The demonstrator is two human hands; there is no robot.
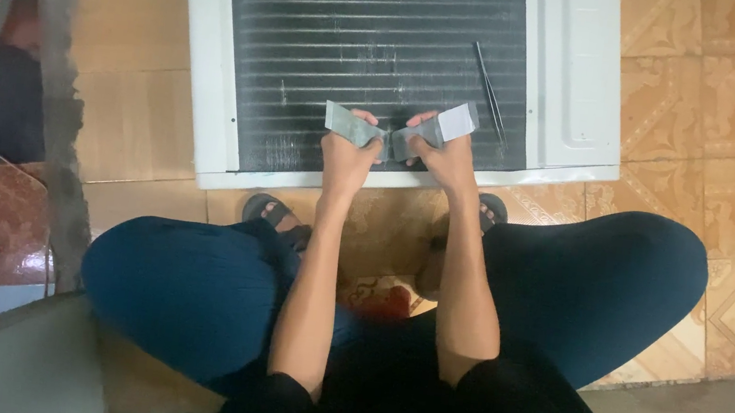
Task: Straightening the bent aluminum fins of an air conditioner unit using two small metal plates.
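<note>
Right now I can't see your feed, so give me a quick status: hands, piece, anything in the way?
Left hand and right hand both grip the grey strip, bent at its middle. Held over the air conditioner fins. Thin metal tool lies on fins, right of hands.

The person wears a black top with short sleeves (288, 393) that end above the elbows, leaving both forearms bare. Dark teal trousers (180, 291) cover both legs. On the feet are dark open sandals (269, 211) with straps. Both hands are bare, without gloves.
</note>
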